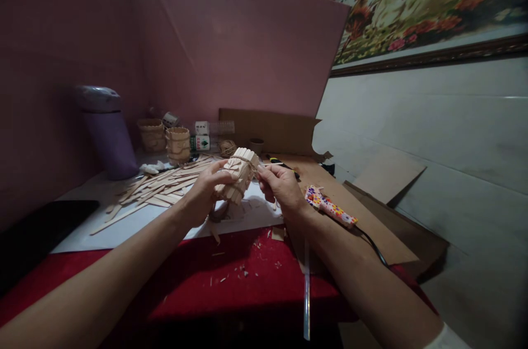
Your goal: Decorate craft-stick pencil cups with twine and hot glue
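Note:
My left hand (205, 190) is wrapped around a small cup made of popsicle sticks (240, 174), holding it tilted above the white sheet (124, 222). My right hand (279, 185) is closed in a pinch at the cup's upper right edge, where a thin twine runs around the sticks. What the fingers pinch is too small to name. A pile of loose popsicle sticks (160, 187) lies just left of the hands.
Two finished stick cups (178, 145) and a purple container (108, 132) stand at the back left. A patterned glue gun (330, 206) with its cord lies on brown cardboard (371, 228) to the right. A clear glue stick (306, 288) lies on the red cloth (231, 283).

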The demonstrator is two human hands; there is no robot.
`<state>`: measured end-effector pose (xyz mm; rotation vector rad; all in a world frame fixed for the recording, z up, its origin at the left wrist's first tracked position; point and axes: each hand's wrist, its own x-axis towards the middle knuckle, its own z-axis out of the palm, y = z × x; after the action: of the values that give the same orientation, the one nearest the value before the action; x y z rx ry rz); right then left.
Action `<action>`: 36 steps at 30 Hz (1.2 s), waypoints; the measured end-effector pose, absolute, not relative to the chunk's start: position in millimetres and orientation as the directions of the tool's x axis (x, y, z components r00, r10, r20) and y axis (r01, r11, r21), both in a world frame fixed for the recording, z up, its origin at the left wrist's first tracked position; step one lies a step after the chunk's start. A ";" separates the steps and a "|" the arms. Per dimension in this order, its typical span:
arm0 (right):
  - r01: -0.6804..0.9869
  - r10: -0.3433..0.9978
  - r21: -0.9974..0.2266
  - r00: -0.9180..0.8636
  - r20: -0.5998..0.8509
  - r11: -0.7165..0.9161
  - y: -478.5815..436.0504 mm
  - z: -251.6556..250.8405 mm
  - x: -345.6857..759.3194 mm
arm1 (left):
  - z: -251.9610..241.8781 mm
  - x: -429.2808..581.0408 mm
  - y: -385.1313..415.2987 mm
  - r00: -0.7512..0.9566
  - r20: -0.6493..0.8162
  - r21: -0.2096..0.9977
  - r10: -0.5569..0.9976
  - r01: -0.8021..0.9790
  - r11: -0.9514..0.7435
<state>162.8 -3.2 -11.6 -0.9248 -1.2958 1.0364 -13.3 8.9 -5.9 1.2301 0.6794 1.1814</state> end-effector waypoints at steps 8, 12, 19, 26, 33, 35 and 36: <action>-0.081 0.952 -0.949 0.013 0.305 0.305 1.0 -14.1 163.9 | -4.7 -12.8 8.1 0.318 0.183 0.954 0.930 -0.287 -0.089; -0.109 0.949 -0.943 0.034 0.313 0.314 2.8 -13.3 164.3 | -3.5 -12.1 8.1 0.310 0.185 0.954 0.933 -0.285 -0.095; -0.136 0.951 -0.941 0.018 0.310 0.309 1.4 -11.5 164.9 | -5.2 -12.5 10.8 0.264 0.171 0.970 0.949 -0.214 -0.115; -0.020 0.903 -0.903 -0.017 0.430 0.430 -1.2 -12.9 162.4 | -6.2 -11.8 11.3 0.186 0.236 0.971 0.954 -0.081 -0.224; 0.064 0.869 -0.867 -0.024 0.495 0.495 3.3 -18.6 165.2 | -5.6 -10.0 9.9 0.194 0.225 0.974 0.955 -0.052 -0.219; 0.065 0.872 -0.869 -0.034 0.489 0.490 3.6 -19.3 165.9 | -6.3 -10.1 10.0 0.203 0.218 0.976 0.955 -0.059 -0.210; 0.057 0.874 -0.873 -0.037 0.484 0.485 3.3 -19.2 165.9 | -6.7 -10.2 10.1 0.207 0.219 0.976 0.954 -0.063 -0.210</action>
<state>165.9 3.3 -19.2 -0.8610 -1.4692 0.8104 -10.2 10.1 -6.7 1.4291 0.9086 1.2188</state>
